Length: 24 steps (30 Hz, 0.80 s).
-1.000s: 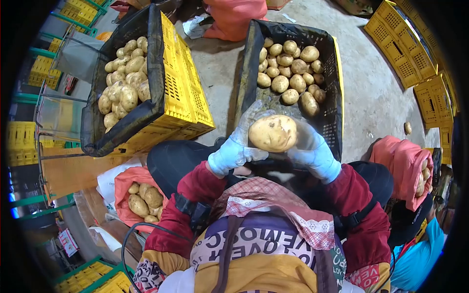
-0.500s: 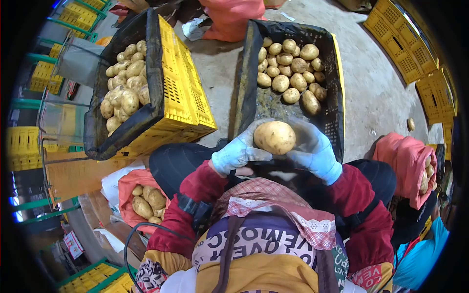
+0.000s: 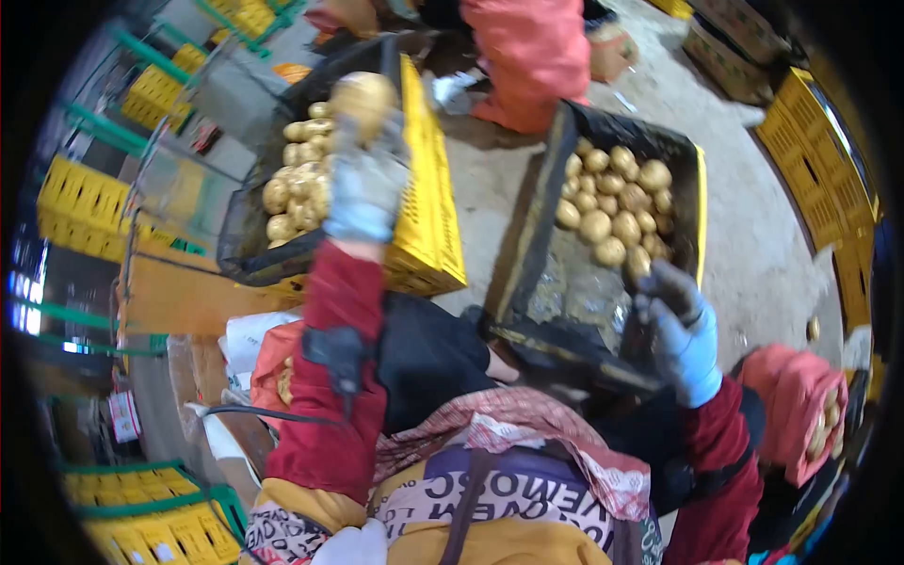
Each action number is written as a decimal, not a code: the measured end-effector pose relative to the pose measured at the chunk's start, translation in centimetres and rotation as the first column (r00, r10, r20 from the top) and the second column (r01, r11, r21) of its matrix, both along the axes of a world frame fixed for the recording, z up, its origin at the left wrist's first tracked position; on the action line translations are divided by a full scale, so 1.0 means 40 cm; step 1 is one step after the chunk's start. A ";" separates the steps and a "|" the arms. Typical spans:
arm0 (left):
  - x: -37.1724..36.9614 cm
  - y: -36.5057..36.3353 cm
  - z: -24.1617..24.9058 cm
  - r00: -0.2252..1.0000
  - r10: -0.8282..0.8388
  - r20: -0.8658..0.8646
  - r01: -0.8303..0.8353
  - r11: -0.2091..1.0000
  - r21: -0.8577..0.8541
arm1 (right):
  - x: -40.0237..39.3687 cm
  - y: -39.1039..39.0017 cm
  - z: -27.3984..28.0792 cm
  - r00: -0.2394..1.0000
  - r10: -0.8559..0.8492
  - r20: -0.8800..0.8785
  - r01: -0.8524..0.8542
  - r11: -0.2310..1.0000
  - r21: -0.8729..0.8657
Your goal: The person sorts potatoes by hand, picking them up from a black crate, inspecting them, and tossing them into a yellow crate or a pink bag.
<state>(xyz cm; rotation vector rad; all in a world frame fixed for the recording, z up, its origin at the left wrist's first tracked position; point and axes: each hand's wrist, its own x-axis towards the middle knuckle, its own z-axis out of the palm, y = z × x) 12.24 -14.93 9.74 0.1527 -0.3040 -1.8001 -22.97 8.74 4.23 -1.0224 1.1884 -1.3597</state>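
My left hand (image 3: 367, 184), in a pale blue and grey glove, is stretched out over the left crate (image 3: 435, 207). It grips a large potato (image 3: 364, 99), blurred by motion, above the heap of potatoes (image 3: 299, 188) there. My right hand (image 3: 676, 320), gloved the same way, is over the near right part of the other dark-lined crate (image 3: 527, 212). Its fingers and thumb are apart, with the fingertips right at an oblong potato (image 3: 637, 262) at the front of the pile (image 3: 612, 193).
Beyond the crates stands a large pink sack (image 3: 527, 56). Potatoes show in an open pink sack (image 3: 786, 405) at my right, and another pink sack (image 3: 273, 363) is partly behind my left arm. Yellow crates (image 3: 815, 160) line the right side. One loose potato (image 3: 813, 328) lies on the floor.
My left hand has carried the potato from in front of me up and left over the left crate. My right hand has parted from it and moved right. The view has shifted.
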 end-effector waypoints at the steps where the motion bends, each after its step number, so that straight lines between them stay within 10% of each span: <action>1: 0.006 -0.032 0.032 0.997 0.043 0.065 -0.047 0.996 0.071 | -0.023 -0.003 0.035 0.999 -0.032 0.027 0.033 0.999 -0.021; 4: -0.119 -0.082 0.011 0.961 0.108 0.256 -0.148 0.979 0.141 | -0.126 0.000 0.087 0.968 -0.193 0.163 0.207 0.976 -0.073; 7: -0.260 -0.139 -0.291 0.782 -0.269 0.563 0.354 0.934 -0.045 | -0.215 0.022 0.111 0.904 -0.291 0.313 0.340 0.933 -0.116; 8: -0.326 -0.145 -0.469 0.624 -0.166 0.763 0.475 0.856 -0.202 | -0.237 0.032 0.116 0.878 -0.349 0.327 0.389 0.919 -0.063; 9: -0.408 -0.033 -0.390 0.054 0.060 0.997 0.515 0.853 -0.079 | -0.254 0.043 0.110 0.857 -0.354 0.374 0.401 0.915 -0.054; 10: -0.461 -0.016 -0.456 0.063 0.014 0.998 0.633 0.772 -0.051 | -0.269 0.054 0.104 0.836 -0.352 0.420 0.409 0.911 -0.051; 11: -0.543 0.026 -0.485 -0.324 0.283 0.903 0.649 0.761 -0.005 | -0.272 0.065 0.102 0.814 -0.377 0.441 0.419 0.908 0.002; 13: -0.647 0.055 -0.684 -0.202 0.429 0.881 0.696 0.695 -0.179 | -0.282 0.094 0.101 0.779 -0.373 0.504 0.388 0.918 0.080; 14: -0.720 0.091 -0.589 -0.455 0.343 0.822 0.696 0.713 0.087 | -0.287 0.113 0.086 0.748 -0.415 0.517 0.439 0.895 0.082; 15: -0.775 0.066 -0.699 -0.372 0.567 0.735 0.859 0.510 0.041 | -0.285 0.120 0.101 0.736 -0.404 0.543 0.438 0.896 0.074; 16: -0.829 0.101 -0.589 -0.408 0.452 0.793 0.813 0.575 0.090 | -0.295 0.128 0.111 0.740 -0.406 0.536 0.415 0.903 0.111; 19: -1.006 0.084 -0.761 -0.421 0.600 0.680 0.876 0.464 0.133 | -0.309 0.133 0.171 0.716 -0.545 0.437 0.459 0.839 0.294; 20: -1.034 0.101 -0.780 -0.344 0.698 0.628 0.881 0.471 -0.040 | -0.322 0.141 0.168 0.696 -0.551 0.460 0.461 0.834 0.303; 24: -1.161 0.125 -0.735 -0.650 0.356 0.672 0.624 0.755 0.203 | -0.370 0.173 0.149 0.629 -0.536 0.563 0.442 0.842 0.309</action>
